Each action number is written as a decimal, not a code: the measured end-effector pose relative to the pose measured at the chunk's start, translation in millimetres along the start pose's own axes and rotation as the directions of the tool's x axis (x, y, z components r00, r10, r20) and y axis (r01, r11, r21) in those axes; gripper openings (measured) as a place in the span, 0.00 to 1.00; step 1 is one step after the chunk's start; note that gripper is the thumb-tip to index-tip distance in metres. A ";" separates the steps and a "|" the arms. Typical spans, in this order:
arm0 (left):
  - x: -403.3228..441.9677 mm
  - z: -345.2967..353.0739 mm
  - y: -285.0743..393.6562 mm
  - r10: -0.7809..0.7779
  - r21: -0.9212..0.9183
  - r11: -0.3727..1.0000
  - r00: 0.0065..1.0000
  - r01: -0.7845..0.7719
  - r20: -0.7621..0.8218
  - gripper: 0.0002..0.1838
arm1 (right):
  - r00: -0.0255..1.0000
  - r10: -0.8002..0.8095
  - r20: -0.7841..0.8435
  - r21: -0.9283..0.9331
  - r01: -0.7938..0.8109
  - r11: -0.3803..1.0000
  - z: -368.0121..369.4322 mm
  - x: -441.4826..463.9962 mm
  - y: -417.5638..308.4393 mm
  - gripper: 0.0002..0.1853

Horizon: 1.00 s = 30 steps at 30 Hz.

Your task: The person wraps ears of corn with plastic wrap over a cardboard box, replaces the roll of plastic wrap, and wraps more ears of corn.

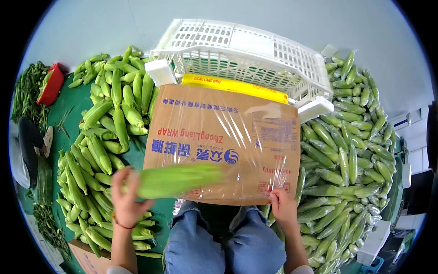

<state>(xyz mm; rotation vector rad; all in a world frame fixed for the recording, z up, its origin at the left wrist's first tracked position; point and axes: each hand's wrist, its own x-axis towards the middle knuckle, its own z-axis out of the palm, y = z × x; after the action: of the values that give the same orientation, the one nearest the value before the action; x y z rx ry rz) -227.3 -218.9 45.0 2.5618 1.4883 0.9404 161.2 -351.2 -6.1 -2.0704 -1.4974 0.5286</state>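
Over the near left part of some printed cardboard (205, 102), holding an ear of corn (175, 180) roughly level in the left hand (124, 196), with thumb and fingers curled round the left end and the other end pointing right; blurred, so impossible to tell whether touching or just above the surface below; wearing a thin red cord (123, 225) on the left wrist; pinching clear film (237, 118) with the right hand (284, 208) at the near right edge of the cardboard, thumb on top; just below that edge, bent at the knees in blue jeans (196, 237); along the far edge of the cardboard, backed by a long yellow box (235, 86), and behind that by a white crate (242, 41) with slotted walls; to the left, flanked by a heap of unwrapped corn (82, 182) on a green surface (68, 109); to the right, flanked by a large pile of wrapped corn (337, 178), shiny with plastic; at the far left, bordered by a red bowl (52, 86) beside green leaves (27, 100).
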 end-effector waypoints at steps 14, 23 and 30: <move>75.9 101.1 68.9 0.240 -0.337 0.934 0.907 -0.119 0.346 0.43 | 0.890 -0.442 -0.108 -0.071 0.437 0.897 34.6 112.6 -38.2 0.14; 110.5 63.1 8.5 0.043 -0.475 0.880 0.992 0.018 0.117 0.04 | 0.780 -0.590 -0.210 -0.252 0.540 0.803 51.1 144.4 -35.0 0.13; 148.9 141.7 73.9 0.098 -0.025 0.993 0.692 -0.114 0.715 0.16 | 0.890 -0.448 -0.085 -0.253 0.415 0.874 46.8 147.9 -38.3 0.17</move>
<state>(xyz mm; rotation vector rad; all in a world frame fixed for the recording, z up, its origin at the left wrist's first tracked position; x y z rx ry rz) -43.4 -102.7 24.6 2.5593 1.1040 -0.1292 150.9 -192.4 -20.3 -1.7963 -1.9328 0.0337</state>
